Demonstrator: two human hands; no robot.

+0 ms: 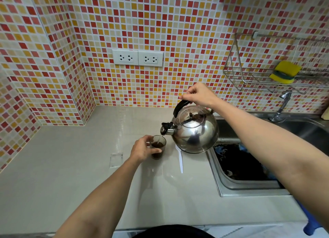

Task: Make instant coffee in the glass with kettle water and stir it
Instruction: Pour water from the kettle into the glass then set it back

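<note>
A small clear glass (159,151) stands on the pale counter (71,166) with dark coffee in it. My left hand (143,149) wraps its left side and holds it steady. My right hand (198,94) grips the black handle of a shiny steel kettle (195,130), tilted to the left above the counter. A thin stream of water falls from the black-capped spout (166,129) into the glass. A white plastic spoon (180,160) lies on the counter just right of the glass, its bowl partly under the kettle.
An empty clear sachet (116,159) lies left of the glass. A steel sink (249,166) with dark contents and a tap (282,106) is at the right. A wire rack (267,72) with a yellow sponge (285,71) hangs on the tiled wall. Two sockets (138,57) sit above the counter.
</note>
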